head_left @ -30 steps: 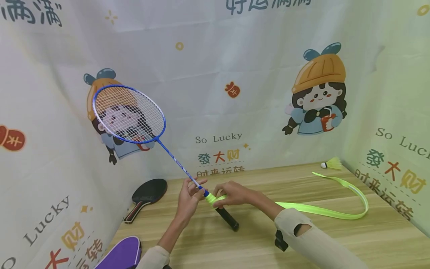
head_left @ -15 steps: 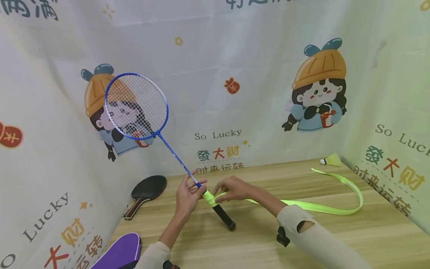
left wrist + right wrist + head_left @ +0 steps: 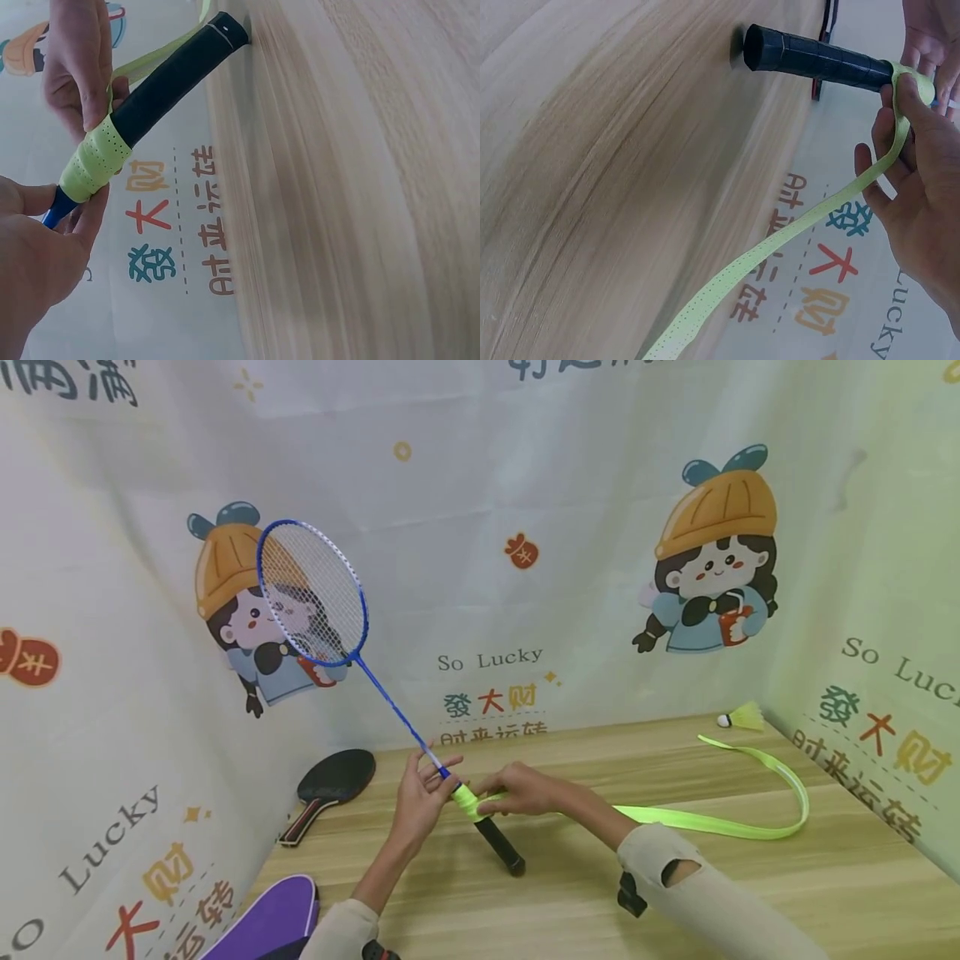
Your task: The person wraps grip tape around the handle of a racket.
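Observation:
A blue and white badminton racket (image 3: 315, 593) slants up to the left, its black handle (image 3: 180, 86) pointing down over the table. My left hand (image 3: 420, 797) pinches it at the blue cone just above the handle. Neon yellow perforated grip tape (image 3: 96, 159) is wound in several turns round the upper part of the handle. With thumb and fingers my right hand (image 3: 521, 789) pinches the tape close to the last turn. From there the loose tape (image 3: 780, 238) runs off to the right and curves across the table in the head view.
On the left of the wooden table (image 3: 570, 893) lies a black table tennis bat (image 3: 335, 777), with a purple case (image 3: 270, 918) nearer the front. A yellow shuttlecock (image 3: 742, 717) sits at the back right. Printed cloth walls (image 3: 585, 568) stand behind and at both sides.
The racket has turned about its shaft, its head now seen narrower and shifted right and up. More of the wound tape shows. The right hand stays close at the handle.

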`<state>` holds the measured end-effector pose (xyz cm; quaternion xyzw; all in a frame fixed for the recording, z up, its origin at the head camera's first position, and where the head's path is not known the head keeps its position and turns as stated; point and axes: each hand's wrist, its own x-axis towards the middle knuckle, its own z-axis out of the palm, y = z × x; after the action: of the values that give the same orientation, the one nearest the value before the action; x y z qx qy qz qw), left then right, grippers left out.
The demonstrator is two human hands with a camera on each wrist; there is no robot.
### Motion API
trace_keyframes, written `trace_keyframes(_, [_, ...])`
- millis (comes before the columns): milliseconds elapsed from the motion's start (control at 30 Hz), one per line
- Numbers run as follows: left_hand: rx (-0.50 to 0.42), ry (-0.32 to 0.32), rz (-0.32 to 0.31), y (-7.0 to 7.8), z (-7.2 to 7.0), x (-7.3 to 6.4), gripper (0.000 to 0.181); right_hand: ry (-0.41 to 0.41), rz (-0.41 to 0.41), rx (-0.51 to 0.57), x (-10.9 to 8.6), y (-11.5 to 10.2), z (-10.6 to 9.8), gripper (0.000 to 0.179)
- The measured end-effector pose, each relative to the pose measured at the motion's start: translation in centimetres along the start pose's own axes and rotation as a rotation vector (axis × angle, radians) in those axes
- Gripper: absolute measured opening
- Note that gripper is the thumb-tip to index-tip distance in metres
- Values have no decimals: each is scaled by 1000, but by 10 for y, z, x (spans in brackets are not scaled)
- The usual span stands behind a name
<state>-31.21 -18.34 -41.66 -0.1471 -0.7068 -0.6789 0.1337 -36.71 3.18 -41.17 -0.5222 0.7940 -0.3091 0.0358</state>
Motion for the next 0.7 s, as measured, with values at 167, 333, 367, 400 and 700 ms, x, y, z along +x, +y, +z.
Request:
trace_keyframes(167, [117,48,12,-1,1,1,45,17,20,-48,1,0,2,27])
trace_keyframes(333, [159,76,17,-1,0,1,48,71,10,-132,0,1,3,24])
trace_keyframes(367, [150,76,16,-1,0,1,49,81,9,-145,0,2,2,24])
trace_keyframes(400, [142,75,18,-1,0,0,50,89,10,-154,0,1,2,24])
trace_keyframes(700, [161,77,39,-4,2,-3,54,130,62,-132,2,3,9,28])
